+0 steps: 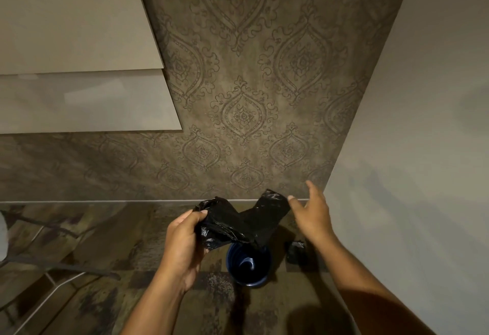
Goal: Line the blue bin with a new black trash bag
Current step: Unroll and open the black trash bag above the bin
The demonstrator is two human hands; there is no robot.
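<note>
A small round blue bin (248, 268) stands on the floor below my hands, its inside bare and shiny. Above its rim hangs a crumpled black trash bag (243, 222). My left hand (185, 239) grips the bag's left bunch between thumb and fingers. At the bag's upper right corner my right hand (313, 212) has its fingers spread; its thumb touches or nearly touches the plastic, and I cannot tell whether it holds it. The bag covers the bin's far rim.
A small black bundle (296, 251), maybe a roll of bags, lies on the floor right of the bin, by the pale wall (410, 149). Patterned wallpaper (243, 96) rises behind. Pale cabinet panels (79, 56) hang at upper left. The floor (92, 268) is dark mottled tile.
</note>
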